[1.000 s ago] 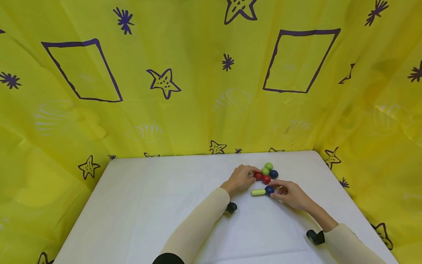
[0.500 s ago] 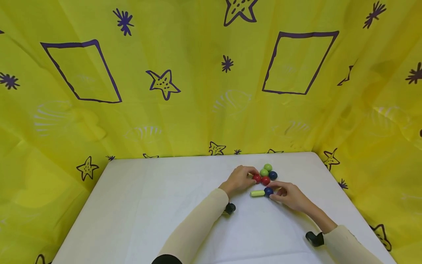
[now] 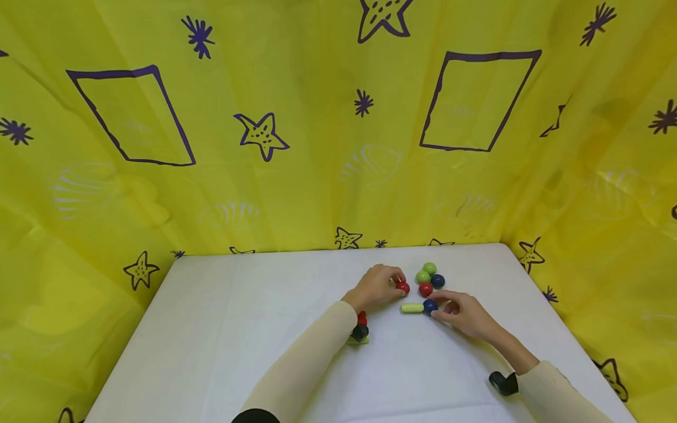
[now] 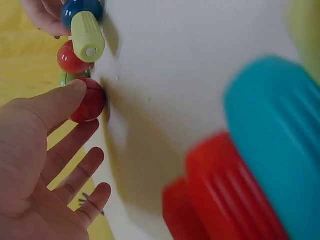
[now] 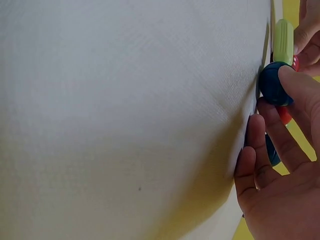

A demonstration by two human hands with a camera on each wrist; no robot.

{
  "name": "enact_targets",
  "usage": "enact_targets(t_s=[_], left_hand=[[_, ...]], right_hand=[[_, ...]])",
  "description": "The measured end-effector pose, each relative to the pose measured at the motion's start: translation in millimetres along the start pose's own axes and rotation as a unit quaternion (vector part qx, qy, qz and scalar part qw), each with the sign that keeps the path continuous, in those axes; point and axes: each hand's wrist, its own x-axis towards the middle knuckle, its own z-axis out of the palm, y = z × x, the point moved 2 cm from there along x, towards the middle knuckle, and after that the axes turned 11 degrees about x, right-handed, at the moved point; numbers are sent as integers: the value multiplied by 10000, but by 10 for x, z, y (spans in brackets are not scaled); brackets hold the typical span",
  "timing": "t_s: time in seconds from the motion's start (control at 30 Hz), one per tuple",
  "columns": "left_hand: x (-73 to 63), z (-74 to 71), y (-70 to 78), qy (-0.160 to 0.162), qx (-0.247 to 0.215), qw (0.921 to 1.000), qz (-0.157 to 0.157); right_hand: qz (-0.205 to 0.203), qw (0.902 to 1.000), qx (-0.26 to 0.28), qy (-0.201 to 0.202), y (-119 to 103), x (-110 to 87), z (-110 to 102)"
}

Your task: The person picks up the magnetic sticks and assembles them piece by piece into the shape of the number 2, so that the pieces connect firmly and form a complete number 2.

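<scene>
Blue ball [image 3: 431, 306] and pale green ridged rod [image 3: 412, 308] lie end to end on the white desk [image 3: 222, 329], the ball pinched between the thumb and fingers of my right hand [image 3: 465, 314]; I should hold it lightly, since a hard squeeze might swing the rod or pop it off. Just beyond the rod's bare end, apart from it, my left hand [image 3: 376, 286] grips a red ball [image 3: 403, 288]. I'd keep that one low, because it would likely roll if let go, and steer it around the cluster farther back: a second red ball [image 3: 425, 289], a dark blue ball [image 3: 437, 281] and two lime green balls [image 3: 422, 277]. As for what I can't make out, nearest me a teal ridged piece [image 4: 275, 140] and red ridged pieces [image 4: 227, 187] loom blurred and cropped beside my left wrist, mostly behind my forearm from above, so I can't tell whether they join. My left forefinger is largely hidden behind its ball. Across the desk, I can't tell which cluster balls actually touch, and the yellow curtain [image 3: 296, 194] runs out of view.
</scene>
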Motion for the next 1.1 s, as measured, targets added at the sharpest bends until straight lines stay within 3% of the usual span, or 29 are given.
enact_targets(t_s=[0.17,0.6,1.1], left_hand=[[-128,-68,-76,-155,76,9997,-164],[-388,-148,-150,-439,-48,9989,-169],[-443,-96,-98,-387,-143,9990,-173]], right_hand=[[-15,9999,-101,92,-4,2,11],[-22,9995,-128,286,41,11,28],[38,9996,-108,250,-16,-2,26]])
